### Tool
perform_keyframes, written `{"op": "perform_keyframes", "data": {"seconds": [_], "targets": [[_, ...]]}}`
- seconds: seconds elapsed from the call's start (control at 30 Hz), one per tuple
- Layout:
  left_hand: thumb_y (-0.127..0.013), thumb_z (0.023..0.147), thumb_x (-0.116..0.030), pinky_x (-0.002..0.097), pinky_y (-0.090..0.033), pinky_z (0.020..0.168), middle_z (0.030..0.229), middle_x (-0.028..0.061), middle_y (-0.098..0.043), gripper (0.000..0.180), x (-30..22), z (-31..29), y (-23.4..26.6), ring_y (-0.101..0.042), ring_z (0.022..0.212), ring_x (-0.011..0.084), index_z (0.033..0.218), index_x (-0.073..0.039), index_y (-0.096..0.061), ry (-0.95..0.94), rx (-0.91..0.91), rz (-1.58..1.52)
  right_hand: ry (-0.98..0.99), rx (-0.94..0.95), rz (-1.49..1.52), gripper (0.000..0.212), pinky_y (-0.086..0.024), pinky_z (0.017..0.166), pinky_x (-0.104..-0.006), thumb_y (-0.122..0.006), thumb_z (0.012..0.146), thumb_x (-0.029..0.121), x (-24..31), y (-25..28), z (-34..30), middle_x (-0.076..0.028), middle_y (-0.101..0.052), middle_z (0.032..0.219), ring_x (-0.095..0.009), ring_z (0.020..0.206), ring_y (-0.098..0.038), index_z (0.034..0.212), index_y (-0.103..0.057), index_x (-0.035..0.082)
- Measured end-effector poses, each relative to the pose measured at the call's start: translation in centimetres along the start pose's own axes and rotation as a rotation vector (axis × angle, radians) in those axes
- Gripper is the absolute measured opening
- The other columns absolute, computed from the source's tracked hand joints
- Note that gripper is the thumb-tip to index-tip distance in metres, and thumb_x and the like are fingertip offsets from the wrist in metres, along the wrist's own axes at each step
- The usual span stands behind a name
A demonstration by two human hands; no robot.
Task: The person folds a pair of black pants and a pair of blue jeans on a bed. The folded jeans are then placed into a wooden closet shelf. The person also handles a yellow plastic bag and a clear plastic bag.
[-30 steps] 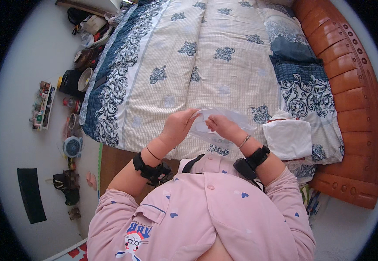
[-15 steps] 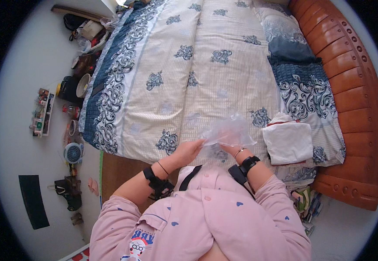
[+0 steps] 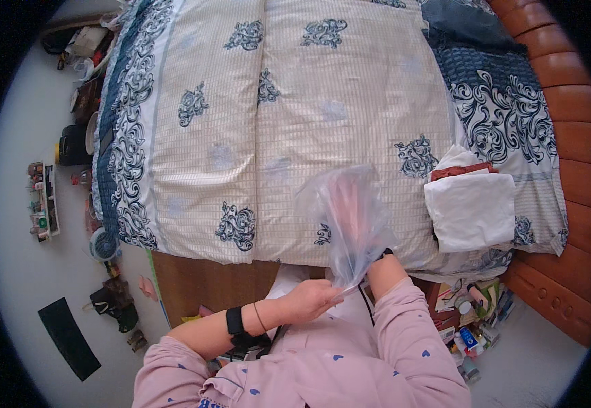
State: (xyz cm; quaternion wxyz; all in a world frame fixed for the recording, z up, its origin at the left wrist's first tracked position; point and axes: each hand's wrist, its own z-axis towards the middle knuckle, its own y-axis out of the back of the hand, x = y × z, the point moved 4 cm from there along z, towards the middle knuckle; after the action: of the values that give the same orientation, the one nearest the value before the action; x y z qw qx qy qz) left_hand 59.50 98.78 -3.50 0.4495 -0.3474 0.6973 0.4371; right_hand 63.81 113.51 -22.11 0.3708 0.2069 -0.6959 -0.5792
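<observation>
A clear, thin plastic bag (image 3: 319,187) is drawn over my right hand (image 3: 352,214), which reaches forward inside it. Through the film the fingers look stretched out, though their tips are blurred. My left hand (image 3: 312,299) is closed on the bag's near edge, close to my right wrist, with the fingers pressed together. Both hands are at the near edge of the bed, the right one above the patterned bedspread (image 3: 295,129). To the right of the bag lies a folded white cloth (image 3: 470,212) with a reddish-brown piece of fabric (image 3: 462,171) showing at its far edge.
An orange-brown padded headboard (image 3: 567,102) borders the bed on the right. Dark blue fabric (image 3: 468,27) lies at the far right. Several small bottles and packets (image 3: 471,338) crowd below the bed's right corner. A fan (image 3: 103,245) and shoes stand along the left side.
My right hand has gone deeper into the bag and stretched forward. My left hand has pulled the bag's edge back toward my body. The view has shifted closer to the bed's edge.
</observation>
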Motion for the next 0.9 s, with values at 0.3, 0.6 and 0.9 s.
{"op": "perform_keyframes", "data": {"seconds": [0.3,0.6,0.9], "targets": [[-0.059,0.088,-0.019,0.0404,-0.044,0.062,0.075,0.0135,-0.053,0.019,1.8,-1.0,1.6,-0.053,0.073,0.0315,0.101,-0.005,-0.061,0.002,0.13,-0.091,-0.193,-0.115,-0.047,0.061,-0.034,0.098,-0.0576,-0.051,0.088,0.041,0.9,3.6,3.1,-0.03,-0.034,0.139,-0.043,0.128,-0.035,0.141,-0.036,0.015],[-0.064,0.087,-0.032,0.0332,-0.05,0.079,0.105,0.0138,-0.065,0.034,13.9,-2.4,6.6,-0.064,0.087,0.0264,0.103,-0.001,-0.065,0.663,-0.171,-0.38,-0.192,0.089,-0.111,0.06,-0.033,0.099,-0.059,-0.051,0.089,0.042,0.5,1.9,4.2,-0.028,-0.031,0.142,-0.044,0.131,-0.029,0.142,-0.035,0.021],[-0.066,0.084,-0.035,0.0359,-0.051,0.07,0.091,0.0169,-0.067,0.048,23.6,4.3,8.2,-0.066,0.079,0.0257,0.118,-0.004,-0.053,0.621,-0.529,0.093,-0.219,0.036,-0.087,0.059,-0.029,0.104,-0.0551,-0.052,0.088,0.043,-0.1,-0.6,3.4,-0.021,-0.031,0.145,-0.038,0.134,-0.029,0.141,-0.039,0.021]]}}
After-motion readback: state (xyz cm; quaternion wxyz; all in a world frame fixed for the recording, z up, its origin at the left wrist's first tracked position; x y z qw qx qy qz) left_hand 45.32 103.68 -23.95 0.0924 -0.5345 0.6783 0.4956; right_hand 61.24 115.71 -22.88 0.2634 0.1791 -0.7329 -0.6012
